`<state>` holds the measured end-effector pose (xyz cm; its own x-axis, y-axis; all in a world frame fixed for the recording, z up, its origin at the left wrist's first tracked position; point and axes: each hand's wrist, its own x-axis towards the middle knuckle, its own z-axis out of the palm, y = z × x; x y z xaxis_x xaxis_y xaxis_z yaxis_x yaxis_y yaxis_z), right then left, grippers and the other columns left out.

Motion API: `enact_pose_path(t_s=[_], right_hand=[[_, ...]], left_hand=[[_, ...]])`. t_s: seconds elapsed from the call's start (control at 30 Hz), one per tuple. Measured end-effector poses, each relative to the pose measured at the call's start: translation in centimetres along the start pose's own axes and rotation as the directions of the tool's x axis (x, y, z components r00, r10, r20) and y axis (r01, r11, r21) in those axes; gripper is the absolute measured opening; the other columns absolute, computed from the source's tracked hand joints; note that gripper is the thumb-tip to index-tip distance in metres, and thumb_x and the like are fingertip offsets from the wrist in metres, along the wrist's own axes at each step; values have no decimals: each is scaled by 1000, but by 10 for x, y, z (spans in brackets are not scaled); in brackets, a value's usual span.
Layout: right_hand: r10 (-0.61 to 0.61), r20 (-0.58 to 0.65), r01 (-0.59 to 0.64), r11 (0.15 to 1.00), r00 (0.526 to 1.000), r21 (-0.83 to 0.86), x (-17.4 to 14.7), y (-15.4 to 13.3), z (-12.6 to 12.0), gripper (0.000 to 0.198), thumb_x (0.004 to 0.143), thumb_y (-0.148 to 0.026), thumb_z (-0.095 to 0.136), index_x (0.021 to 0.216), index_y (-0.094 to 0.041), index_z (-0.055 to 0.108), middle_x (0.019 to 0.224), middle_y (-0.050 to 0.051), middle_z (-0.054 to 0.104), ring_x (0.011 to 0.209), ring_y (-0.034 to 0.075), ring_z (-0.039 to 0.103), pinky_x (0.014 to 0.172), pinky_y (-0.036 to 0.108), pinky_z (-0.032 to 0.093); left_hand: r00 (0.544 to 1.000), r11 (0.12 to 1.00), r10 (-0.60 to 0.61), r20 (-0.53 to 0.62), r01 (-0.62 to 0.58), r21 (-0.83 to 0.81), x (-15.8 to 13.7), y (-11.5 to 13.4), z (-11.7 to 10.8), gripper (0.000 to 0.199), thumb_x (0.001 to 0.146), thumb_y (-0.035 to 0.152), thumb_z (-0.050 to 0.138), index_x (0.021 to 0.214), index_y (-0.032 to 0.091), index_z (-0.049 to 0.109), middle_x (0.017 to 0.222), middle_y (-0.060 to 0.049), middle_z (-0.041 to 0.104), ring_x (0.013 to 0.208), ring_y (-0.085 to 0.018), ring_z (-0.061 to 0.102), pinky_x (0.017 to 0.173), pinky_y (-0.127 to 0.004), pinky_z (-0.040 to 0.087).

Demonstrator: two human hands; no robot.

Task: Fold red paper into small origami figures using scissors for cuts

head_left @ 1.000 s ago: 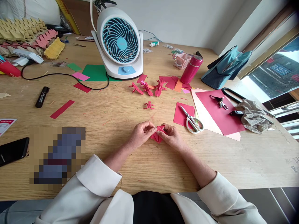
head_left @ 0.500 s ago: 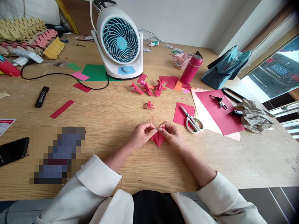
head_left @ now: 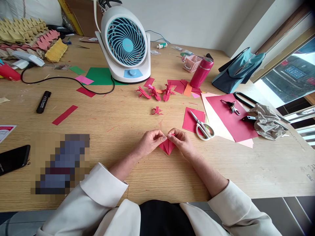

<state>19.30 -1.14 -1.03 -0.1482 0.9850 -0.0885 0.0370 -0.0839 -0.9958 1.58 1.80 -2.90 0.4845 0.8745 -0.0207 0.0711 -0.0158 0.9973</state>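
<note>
Between my hands is a piece of red origami paper [head_left: 168,148], creased, with its point toward me. My left hand [head_left: 151,142] pinches its left upper edge between thumb and fingers. On the other side, my right hand [head_left: 181,141] pinches the upper right part. Fingers cover most of the paper's far end. Beyond my hands sits a small folded red paper figure [head_left: 157,110], and farther back stand several larger red folded figures [head_left: 155,93]. To the right, white-handled scissors [head_left: 203,127] lie partly on a stack of red paper squares [head_left: 188,118].
A white and blue fan [head_left: 128,46] stands at the back. Toward the right are a pink bottle [head_left: 201,72], a teal bag [head_left: 237,73], red sheets [head_left: 231,121] and a crumpled cloth [head_left: 268,122]. A black marker [head_left: 44,102] and a phone [head_left: 14,160] lie left.
The paper's lower point has shifted very slightly to the right, and my right fingers with it. Both hands keep their pinch.
</note>
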Motion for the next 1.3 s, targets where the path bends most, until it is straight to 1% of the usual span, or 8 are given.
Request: enact_pose_path(t_s=[0.3, 0.47, 0.6, 0.8, 0.9, 1.03, 1.13, 1.3], right_hand=[[28, 3, -28, 999, 1000, 18, -1, -1, 1, 43, 78, -60, 71, 76, -19, 57, 67, -1, 52, 59, 11, 44, 56, 26, 37], [27, 30, -23, 995, 999, -101, -2, -5, -1, 45, 81, -62, 66, 78, -18, 58, 68, 0, 53, 60, 12, 46, 56, 26, 37], [7, 4, -7, 995, 1000, -101, -1, -4, -1, 46, 78, -63, 67, 73, -18, 56, 65, -1, 53, 58, 12, 44, 55, 26, 35], [55, -113, -46, 996, 992, 80, 1, 1, -1, 44, 74, -59, 73, 70, -19, 56, 62, -3, 49, 55, 10, 39, 51, 24, 30], [112, -139, -82, 975, 984, 204, 1, 1, -3, 42, 72, -56, 76, 71, -19, 56, 60, -5, 48, 53, 9, 38, 49, 24, 29], [153, -152, -103, 950, 976, 296, 0, -1, -4, 39, 71, -50, 79, 69, -18, 57, 60, -5, 49, 52, 9, 39, 50, 23, 30], [185, -152, -125, 932, 971, 340, 0, -2, -5, 38, 69, -48, 81, 66, -18, 56, 57, -5, 49, 51, 8, 38, 49, 23, 28], [222, -152, -145, 904, 963, 401, 1, -2, -6, 38, 66, -45, 82, 63, -17, 56, 55, -5, 49, 50, 7, 37, 49, 22, 26]], left_hand=[[998, 998, -16, 62, 12, 64, -2, 2, 0, 35, 90, 48, 60, 77, 15, 59, 69, 2, 54, 63, -10, 47, 58, -21, 38], [999, 992, -1, 46, -5, 128, -4, 9, 2, 35, 90, 47, 60, 74, 15, 59, 67, 2, 54, 62, -10, 46, 57, -21, 36], [1000, 990, 6, 2, -6, 142, -5, 8, 5, 33, 89, 44, 62, 74, 15, 60, 66, 2, 56, 61, -10, 48, 57, -21, 39], [970, 960, 220, -106, -196, 201, -9, 15, 7, 15, 91, 31, 61, 93, 16, 64, 87, -3, 68, 79, -14, 64, 73, -24, 52], [941, 909, 339, -16, -323, 262, -12, 22, 6, 17, 93, 25, 58, 105, 16, 64, 104, -8, 67, 89, -15, 65, 73, -24, 55], [868, 798, 487, 96, -487, 355, -15, 24, 5, 26, 88, 11, 58, 112, 17, 63, 110, -9, 64, 103, -18, 62, 81, -27, 57], [845, 751, 519, 128, -522, 404, -14, 21, 6, 33, 86, 6, 57, 116, 18, 61, 112, -9, 65, 107, -18, 62, 89, -31, 55], [832, 725, 533, 150, -541, 425, -12, 19, 6, 36, 87, 11, 63, 121, 19, 60, 115, -9, 66, 108, -20, 63, 92, -34, 55]])
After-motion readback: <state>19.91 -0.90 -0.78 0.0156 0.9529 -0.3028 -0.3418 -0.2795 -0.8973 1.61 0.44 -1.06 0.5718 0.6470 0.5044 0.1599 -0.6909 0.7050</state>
